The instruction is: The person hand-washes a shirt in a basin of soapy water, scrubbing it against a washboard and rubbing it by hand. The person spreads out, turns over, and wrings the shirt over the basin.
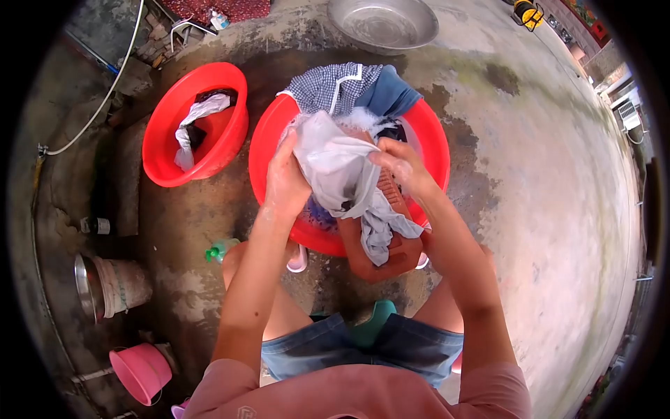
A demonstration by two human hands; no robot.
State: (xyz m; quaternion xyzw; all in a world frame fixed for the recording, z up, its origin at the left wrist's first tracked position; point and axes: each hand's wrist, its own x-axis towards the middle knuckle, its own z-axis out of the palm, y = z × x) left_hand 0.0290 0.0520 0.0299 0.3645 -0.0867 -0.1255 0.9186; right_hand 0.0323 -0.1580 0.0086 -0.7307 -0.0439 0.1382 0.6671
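Observation:
A wet, pale grey-white garment (pixel 331 164) is stretched between my two hands above a red basin (pixel 436 150). My left hand (pixel 286 178) grips its left edge, and my right hand (pixel 403 166) pinches its upper right edge. Its lower end drapes over a brown washboard (pixel 366 255), which leans in the basin with its foot over the near rim. Suds (pixel 359 119) show behind the garment. A checked cloth with white trim (pixel 331 85) and a blue denim piece (pixel 391 94) hang over the far rim. The garment hides much of the washboard's ridges.
A second red basin (pixel 157 136) at the left holds white and dark cloth. Behind stands a metal basin (pixel 382 24). A green-topped bottle (pixel 220 251) is near my left knee. At the lower left are a bucket (pixel 125 286) and a pink bucket (pixel 143 370). A hose (pixel 112 87) runs along the left.

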